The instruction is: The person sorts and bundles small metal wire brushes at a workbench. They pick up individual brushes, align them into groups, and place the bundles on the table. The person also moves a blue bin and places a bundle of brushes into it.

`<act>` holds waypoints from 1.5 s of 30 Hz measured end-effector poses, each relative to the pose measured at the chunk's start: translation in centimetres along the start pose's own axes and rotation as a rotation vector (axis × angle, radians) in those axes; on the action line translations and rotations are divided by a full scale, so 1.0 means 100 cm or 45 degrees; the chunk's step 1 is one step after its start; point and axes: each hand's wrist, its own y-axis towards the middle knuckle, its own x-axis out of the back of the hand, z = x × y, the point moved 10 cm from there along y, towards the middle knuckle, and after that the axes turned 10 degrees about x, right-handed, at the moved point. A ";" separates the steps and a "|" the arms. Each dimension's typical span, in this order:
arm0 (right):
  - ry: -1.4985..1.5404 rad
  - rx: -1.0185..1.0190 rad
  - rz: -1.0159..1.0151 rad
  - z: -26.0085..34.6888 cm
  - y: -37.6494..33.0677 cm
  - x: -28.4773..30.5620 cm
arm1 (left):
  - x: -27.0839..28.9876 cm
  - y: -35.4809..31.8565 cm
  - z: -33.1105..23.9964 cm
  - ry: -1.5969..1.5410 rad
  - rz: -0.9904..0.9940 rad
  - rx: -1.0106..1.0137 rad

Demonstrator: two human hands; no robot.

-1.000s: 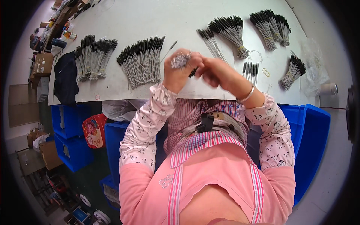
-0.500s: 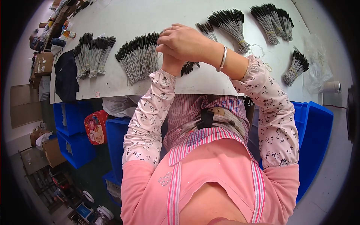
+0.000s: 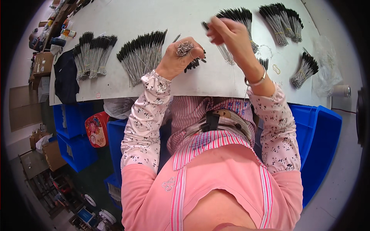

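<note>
**Gripping a bundle of black-bristled wire brushes [image 3: 184,49] above a white table [image 3: 162,15]**

Clasps the bundle in the left hand [image 3: 175,57], with fingers wrapped closed around it. Holds the right hand [image 3: 233,36] beside a small loose group of brushes [image 3: 226,54], with fingers partly curled; too blurred to tell whether pinching anything.

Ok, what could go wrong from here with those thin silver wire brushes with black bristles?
The bare left hand grips a bundle of silver-wired, black-bristled brushes, with no band visible; some might slip out if the grip loosens.

That hand is close to a wide fan of black-tipped wire brushes on the white tabletop; a nudge could disarrange them.

The blurred right hand is near a small group of similar brushes and might knock them askew.
</note>
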 end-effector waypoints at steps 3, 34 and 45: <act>0.067 -0.452 0.098 -0.053 -0.040 0.007 | -0.012 -0.007 -0.012 0.101 0.103 0.015; 1.052 -1.148 0.338 -0.089 -0.129 -0.102 | -0.093 -0.111 -0.027 1.260 -0.014 -0.933; 1.323 -0.813 0.239 -0.097 -0.104 -0.092 | -0.031 -0.103 0.051 0.048 -0.400 0.293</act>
